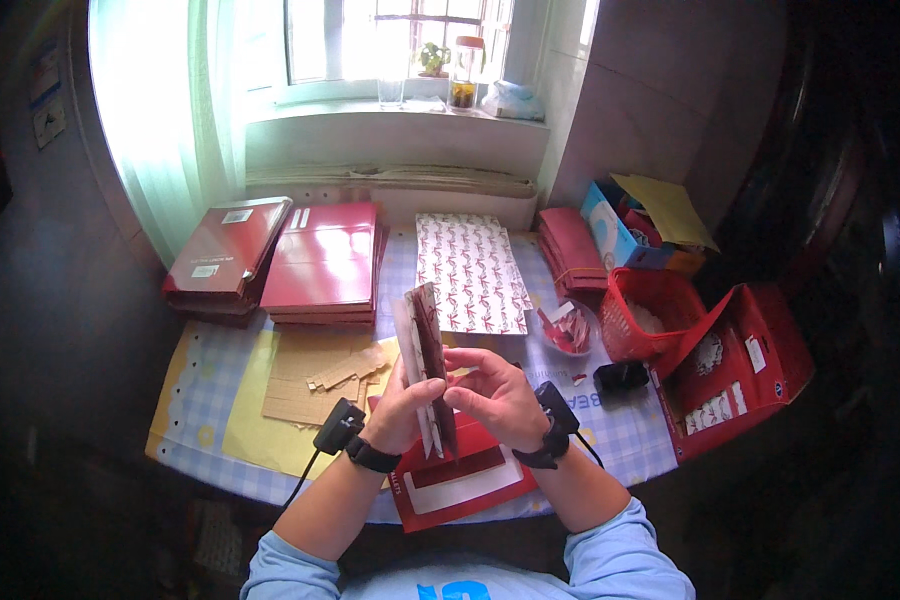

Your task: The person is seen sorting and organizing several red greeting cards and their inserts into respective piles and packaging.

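My left hand [400, 405] is closed around a folded card piece [425, 325], dark red-brown with pale layers, held upright on edge above the table. From the other side, the fingers and thumb of my right hand [497, 398] press against its right face. Its exact kind cannot be made out. Beneath both hands lies a flat red card sleeve [515, 490] with a white strip across it, close to the table's front edge. Behind the held piece, sheets of white paper [470, 260] with a red pattern lie on the checked cloth.
Two stacks of dark red boxes [320, 250] stand at the back left. Brown cardboard pieces [305, 375] lie on yellow paper [245, 430]. To the right are a red basket [650, 340], a bowl of strips [568, 330], a blue box [610, 225] and an open red box [770, 385].
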